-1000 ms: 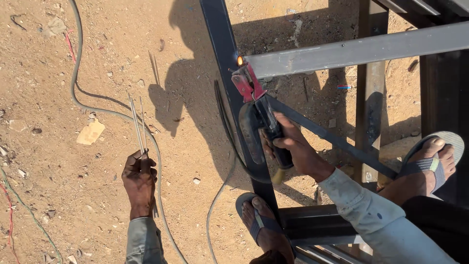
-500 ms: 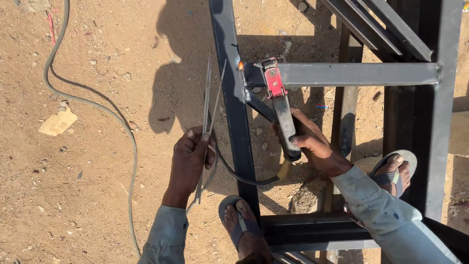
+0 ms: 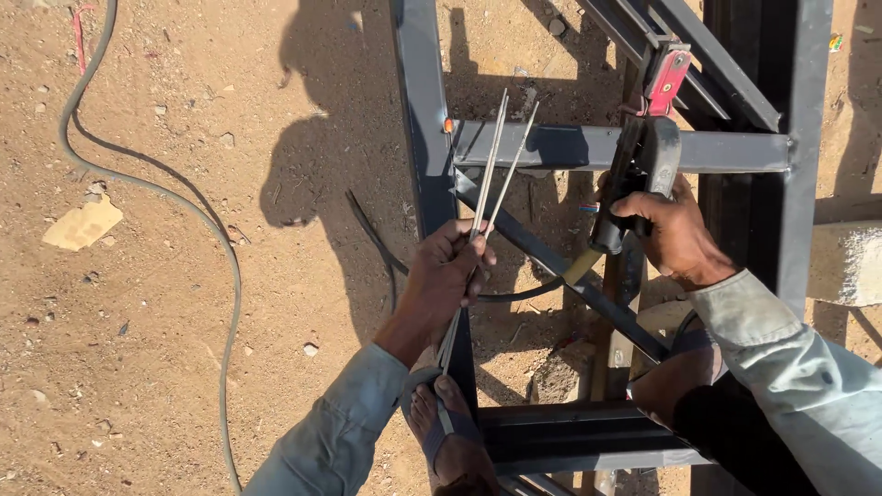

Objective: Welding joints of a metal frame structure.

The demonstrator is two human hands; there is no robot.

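Note:
My left hand (image 3: 443, 279) grips two thin grey welding rods (image 3: 494, 165) that fan upward over the dark steel frame (image 3: 423, 110). My right hand (image 3: 672, 235) holds the black handle of a welding electrode holder (image 3: 643, 156). Its red clamp head (image 3: 668, 76) points up at the frame's right side. A black cable (image 3: 514, 296) runs from the holder's yellowish end toward my left hand. The hands are apart, each over a frame bar. My sandalled left foot (image 3: 447, 432) rests beside the frame's vertical bar.
The frame lies on sandy ground with small stones. A grey cable (image 3: 216, 239) curves down the left side. A pale flat scrap (image 3: 83, 223) lies at the far left. A concrete block (image 3: 845, 264) sits at the right edge. A crossbar (image 3: 588, 147) and a diagonal brace (image 3: 560, 266) span the frame.
My left hand carried the rods from the sand on the left to over the frame. The holder in my right hand shifted right and turned its red head upward.

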